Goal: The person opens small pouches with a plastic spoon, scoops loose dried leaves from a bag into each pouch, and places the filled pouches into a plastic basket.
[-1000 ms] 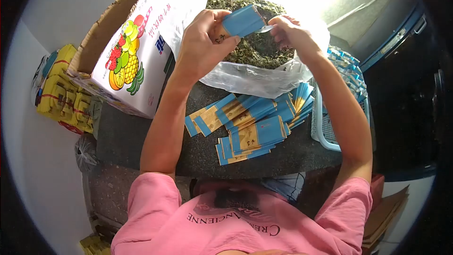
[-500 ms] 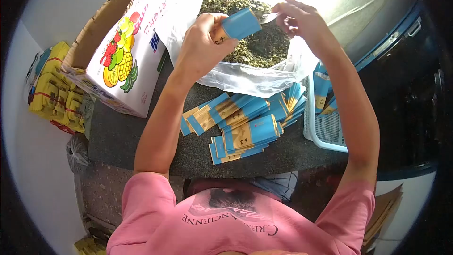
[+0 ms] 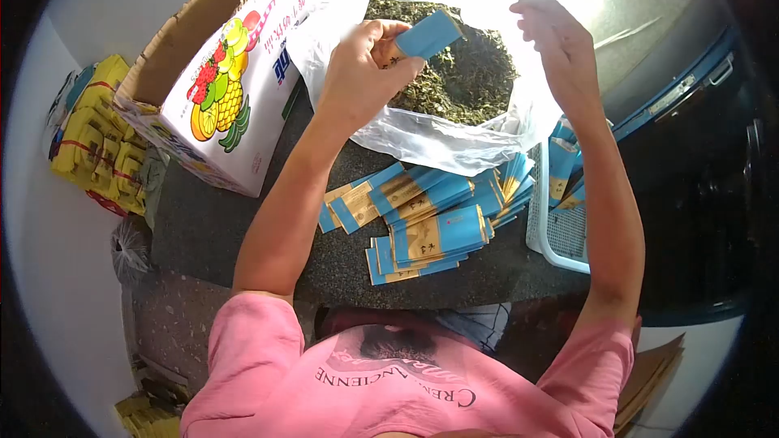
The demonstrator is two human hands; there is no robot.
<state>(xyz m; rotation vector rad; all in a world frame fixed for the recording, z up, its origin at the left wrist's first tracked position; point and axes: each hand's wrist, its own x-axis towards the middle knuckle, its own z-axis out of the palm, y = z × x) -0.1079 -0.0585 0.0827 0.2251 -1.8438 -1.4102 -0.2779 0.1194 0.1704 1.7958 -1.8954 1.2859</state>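
Observation:
My left hand [image 3: 367,73] is closed around a blue-and-gold paper packet [image 3: 432,33], tilted above the dried leaves. Those dark green dried leaves [image 3: 454,97] fill a clear plastic bag [image 3: 438,152] with its mouth spread wide. Over the bag's right side, in strong glare, is my right hand [image 3: 560,39], apart from the packet. Its fingers are bent together, and the glare hides whatever they hold. Several more blue-and-gold packets [image 3: 438,235] lie overlapping in a pile in front of the bag.
A fruit-printed cardboard box [image 3: 243,105] stands open at the left of the dark tabletop [image 3: 333,276]. To the right, a pale plastic basket [image 3: 560,255] holds more packets. Yellow bundles [image 3: 93,138] sit beyond the left edge. A dark cabinet [image 3: 698,178] stands at the right.
My right hand has moved right, away from the packet's end, where it held something whitish. My left hand still grips the packet, and the whole view has shifted slightly.

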